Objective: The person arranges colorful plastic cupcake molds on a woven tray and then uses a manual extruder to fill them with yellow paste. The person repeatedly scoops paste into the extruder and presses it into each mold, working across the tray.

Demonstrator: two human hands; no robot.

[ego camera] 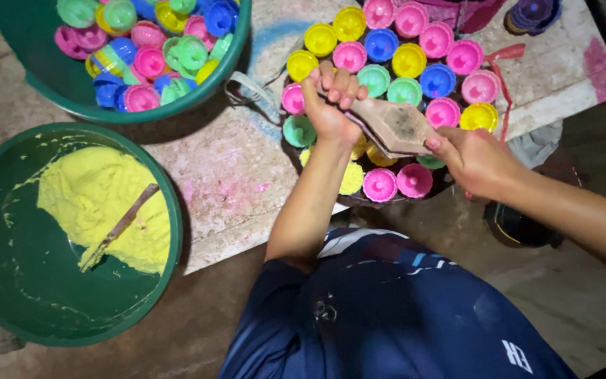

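Observation:
My left hand point(330, 105) and my right hand point(475, 160) together hold a flat brown wooden board point(395, 126), one at each end. The board lies low over a round tray point(450, 184) packed with several small plastic cups in pink, yellow, blue and green point(409, 62). My left fingers curl over the board's left end, and my right thumb and fingers pinch its right end. Under the board and near my left wrist, a few cups hold yellow powder point(351, 179). The cups beneath the board are mostly hidden.
A green basin point(8, 295) at the left holds a heap of yellow powder point(99, 196) with a stick point(122, 224) in it. Another green basin point(50, 91) at top left is full of coloured cups. Stacked purple cups point(533, 12) sit at top right on the stained board surface point(226, 175).

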